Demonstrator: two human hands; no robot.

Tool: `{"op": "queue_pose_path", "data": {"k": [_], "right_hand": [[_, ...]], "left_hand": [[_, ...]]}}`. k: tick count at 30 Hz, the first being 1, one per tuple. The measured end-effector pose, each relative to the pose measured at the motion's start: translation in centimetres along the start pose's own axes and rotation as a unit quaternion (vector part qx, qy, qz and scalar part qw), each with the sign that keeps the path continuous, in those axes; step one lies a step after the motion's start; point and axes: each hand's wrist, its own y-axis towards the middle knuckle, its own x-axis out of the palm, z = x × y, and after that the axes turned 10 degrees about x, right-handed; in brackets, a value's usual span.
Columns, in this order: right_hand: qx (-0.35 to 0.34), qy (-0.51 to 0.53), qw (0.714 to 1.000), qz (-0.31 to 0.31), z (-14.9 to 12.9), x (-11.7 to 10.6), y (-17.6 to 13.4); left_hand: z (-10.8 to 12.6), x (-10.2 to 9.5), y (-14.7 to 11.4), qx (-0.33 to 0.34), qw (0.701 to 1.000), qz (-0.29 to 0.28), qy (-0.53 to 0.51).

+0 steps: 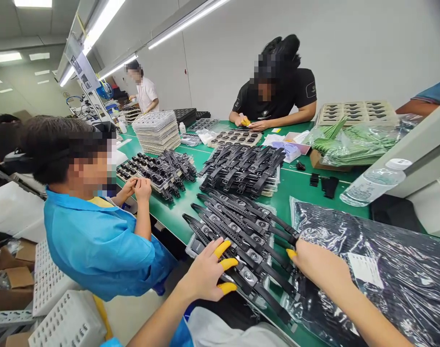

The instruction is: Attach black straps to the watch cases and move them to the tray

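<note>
Several smartwatches [248, 255] with black straps lie in slanted rows on a clear tray [193, 245] in front of me, backs up. My left hand [208, 270] rests over the tray's near left side, its fingers spread, with yellow finger cots on three of them. They touch or hover close over the straps. At the right side of the tray, my right hand [319, 260] is closed, with a yellow cot on the thumb. A black watch strap [285, 231] runs into its curled fingers, which are mostly hidden.
A bag of black straps [328, 226] lies at right, with a water bottle [377, 183] behind it. More watches [241, 166] are stacked beyond my tray. A co-worker in blue [97, 236] handles something small at left; another in black [277, 101] works opposite.
</note>
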Motion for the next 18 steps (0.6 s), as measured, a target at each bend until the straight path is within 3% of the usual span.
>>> {"op": "queue_pose_path", "data": {"k": [3,9,14,16,18], "right_hand": [[-0.003,-0.028,0.999,-0.033,0.1,-0.6,-0.6],[0.005,0.021,0.999,-0.025,2.3,0.3,-0.7],[-0.006,0.078,0.994,0.07,4.9,1.8,0.1],[-0.007,0.098,0.991,0.093,5.8,1.6,0.4],[0.0,0.125,0.989,0.081,6.9,1.0,0.7]], "left_hand": [[0.0,0.0,0.0,-0.004,1.0,-0.005,-0.002],[0.1,-0.2,0.1,-0.008,1.0,-0.007,-0.013],[0.5,-1.8,0.1,-0.006,0.997,-0.014,-0.075],[1.3,-2.3,0.8,-0.008,0.988,0.024,-0.153],[2.8,-1.9,2.5,-0.028,0.955,0.099,-0.278]]}}
